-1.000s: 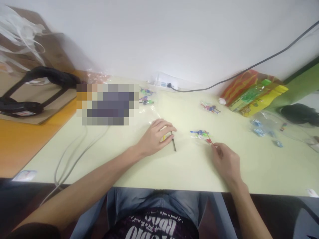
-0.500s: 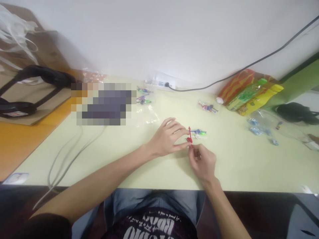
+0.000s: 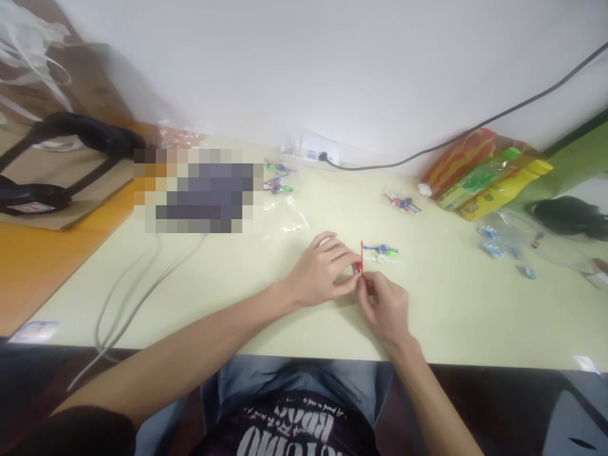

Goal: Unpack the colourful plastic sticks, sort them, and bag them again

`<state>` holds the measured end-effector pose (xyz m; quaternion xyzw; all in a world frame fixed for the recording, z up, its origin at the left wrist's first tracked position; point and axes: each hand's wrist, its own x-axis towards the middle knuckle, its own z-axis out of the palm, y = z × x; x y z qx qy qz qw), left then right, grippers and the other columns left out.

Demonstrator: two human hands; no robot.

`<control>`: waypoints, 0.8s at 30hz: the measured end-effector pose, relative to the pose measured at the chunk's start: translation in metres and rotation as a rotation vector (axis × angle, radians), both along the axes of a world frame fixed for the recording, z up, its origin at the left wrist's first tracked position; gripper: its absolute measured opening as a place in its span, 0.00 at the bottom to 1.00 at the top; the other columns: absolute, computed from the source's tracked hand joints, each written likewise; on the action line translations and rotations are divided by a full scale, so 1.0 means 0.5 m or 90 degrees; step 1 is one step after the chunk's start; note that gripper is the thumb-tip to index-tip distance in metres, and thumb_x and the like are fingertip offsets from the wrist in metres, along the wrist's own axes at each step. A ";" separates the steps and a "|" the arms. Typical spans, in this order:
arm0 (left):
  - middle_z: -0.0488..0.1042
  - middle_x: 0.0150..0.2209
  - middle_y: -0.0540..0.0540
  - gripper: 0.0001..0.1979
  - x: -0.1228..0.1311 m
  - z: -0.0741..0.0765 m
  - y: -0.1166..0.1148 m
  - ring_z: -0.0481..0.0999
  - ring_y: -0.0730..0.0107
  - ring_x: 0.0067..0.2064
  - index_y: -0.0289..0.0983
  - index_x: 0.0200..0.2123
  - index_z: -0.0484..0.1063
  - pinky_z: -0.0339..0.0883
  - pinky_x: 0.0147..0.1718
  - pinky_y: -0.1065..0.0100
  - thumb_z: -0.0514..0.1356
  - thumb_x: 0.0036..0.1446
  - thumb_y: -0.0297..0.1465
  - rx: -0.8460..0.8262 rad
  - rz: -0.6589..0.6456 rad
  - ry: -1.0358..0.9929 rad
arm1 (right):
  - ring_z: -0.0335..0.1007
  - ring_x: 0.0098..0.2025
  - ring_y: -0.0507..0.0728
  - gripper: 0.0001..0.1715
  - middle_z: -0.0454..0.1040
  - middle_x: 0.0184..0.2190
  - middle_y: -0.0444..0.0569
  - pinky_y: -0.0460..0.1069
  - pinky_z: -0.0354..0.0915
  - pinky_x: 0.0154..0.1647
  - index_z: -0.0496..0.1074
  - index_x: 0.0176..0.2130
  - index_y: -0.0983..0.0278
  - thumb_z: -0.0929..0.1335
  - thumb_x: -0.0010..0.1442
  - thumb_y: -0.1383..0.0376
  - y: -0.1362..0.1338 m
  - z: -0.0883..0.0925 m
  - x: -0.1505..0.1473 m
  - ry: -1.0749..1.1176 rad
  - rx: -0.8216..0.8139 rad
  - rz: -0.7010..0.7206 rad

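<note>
A small red plastic toy piece (image 3: pixel 359 267), with a thin red rod ending in an arrow-like tip, is held between both hands. My left hand (image 3: pixel 319 271) pinches the red piece between thumb and index finger, its other fingers loosely bent. From the right, my right hand (image 3: pixel 386 305) closes thumb and fingertips on the rod's lower end, the other fingers curled in. Just beyond the fingers lies a blue, green and white plastic toy (image 3: pixel 382 252) on the pale yellow table (image 3: pixel 304 335). Fine details of the red piece are partly hidden by the fingertips.
Toy figures lie at the back (image 3: pixel 279 185) and right (image 3: pixel 401 202). A pixelated dark object (image 3: pixel 209 193) and cables (image 3: pixel 123 297) are left. Snack packaging (image 3: pixel 503 183), blue wrappers (image 3: pixel 494 249) and a black item (image 3: pixel 567 216) stand right. A power strip (image 3: pixel 311 152) is against the wall.
The red piece has turned slightly between the fingers, its rod now more upright. My left thumb and index finger have come closer together around it. The view has shifted a little.
</note>
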<state>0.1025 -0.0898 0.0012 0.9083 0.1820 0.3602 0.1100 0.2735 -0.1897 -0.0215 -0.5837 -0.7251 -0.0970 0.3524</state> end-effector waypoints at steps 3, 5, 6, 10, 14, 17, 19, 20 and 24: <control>0.80 0.41 0.47 0.09 0.004 -0.001 -0.005 0.76 0.63 0.46 0.38 0.41 0.74 0.58 0.65 0.52 0.57 0.64 0.35 0.008 0.005 0.003 | 0.65 0.22 0.51 0.07 0.71 0.24 0.43 0.46 0.58 0.26 0.71 0.40 0.64 0.63 0.68 0.69 0.003 0.001 0.000 -0.009 -0.015 0.008; 0.79 0.40 0.46 0.10 0.007 -0.001 -0.009 0.75 0.62 0.46 0.37 0.39 0.73 0.59 0.64 0.51 0.58 0.63 0.37 0.013 0.013 0.008 | 0.65 0.23 0.51 0.08 0.72 0.25 0.44 0.46 0.58 0.26 0.71 0.40 0.64 0.62 0.67 0.69 0.004 0.001 0.000 -0.024 -0.022 0.012; 0.79 0.40 0.46 0.11 0.008 0.000 -0.010 0.75 0.61 0.46 0.38 0.38 0.73 0.60 0.63 0.51 0.58 0.63 0.39 0.015 0.017 0.013 | 0.64 0.23 0.51 0.08 0.72 0.25 0.44 0.46 0.58 0.26 0.70 0.40 0.64 0.62 0.67 0.70 0.004 0.001 0.000 -0.030 -0.023 0.010; 0.78 0.38 0.45 0.11 0.012 0.000 -0.013 0.74 0.59 0.46 0.38 0.37 0.73 0.61 0.62 0.50 0.57 0.63 0.40 0.019 0.038 0.030 | 0.62 0.22 0.51 0.09 0.70 0.24 0.44 0.46 0.56 0.26 0.69 0.36 0.63 0.61 0.68 0.69 0.004 0.002 -0.003 -0.035 -0.021 -0.008; 0.78 0.39 0.46 0.08 0.016 0.000 -0.013 0.75 0.60 0.46 0.38 0.38 0.73 0.59 0.64 0.50 0.58 0.62 0.36 0.006 0.046 0.035 | 0.59 0.21 0.51 0.12 0.68 0.22 0.42 0.46 0.54 0.25 0.66 0.32 0.62 0.61 0.69 0.68 0.004 0.001 -0.004 -0.030 -0.030 -0.025; 0.78 0.40 0.46 0.07 0.020 -0.001 -0.013 0.75 0.60 0.47 0.38 0.38 0.74 0.58 0.64 0.51 0.58 0.60 0.35 -0.009 0.047 0.037 | 0.59 0.21 0.51 0.12 0.68 0.22 0.42 0.46 0.53 0.25 0.67 0.32 0.62 0.61 0.69 0.67 0.004 -0.003 -0.003 -0.023 -0.045 -0.042; 0.79 0.40 0.46 0.07 0.023 -0.002 -0.012 0.75 0.60 0.47 0.38 0.37 0.74 0.58 0.64 0.51 0.58 0.60 0.35 -0.014 0.047 0.041 | 0.59 0.21 0.51 0.13 0.68 0.22 0.42 0.46 0.52 0.25 0.67 0.32 0.62 0.61 0.70 0.66 0.004 -0.005 -0.002 -0.019 -0.055 -0.052; 0.79 0.40 0.47 0.07 0.023 -0.002 -0.011 0.75 0.61 0.46 0.38 0.37 0.73 0.57 0.64 0.51 0.58 0.61 0.35 -0.015 0.048 0.046 | 0.59 0.21 0.51 0.13 0.68 0.22 0.42 0.47 0.52 0.25 0.67 0.32 0.62 0.61 0.70 0.66 0.004 -0.007 -0.002 -0.017 -0.059 -0.055; 0.78 0.38 0.47 0.08 0.024 0.000 -0.009 0.74 0.61 0.45 0.38 0.35 0.73 0.56 0.65 0.50 0.57 0.61 0.35 -0.016 0.053 0.069 | 0.59 0.21 0.51 0.16 0.68 0.21 0.42 0.47 0.50 0.25 0.65 0.30 0.61 0.60 0.70 0.65 0.006 -0.009 -0.005 -0.009 -0.071 -0.062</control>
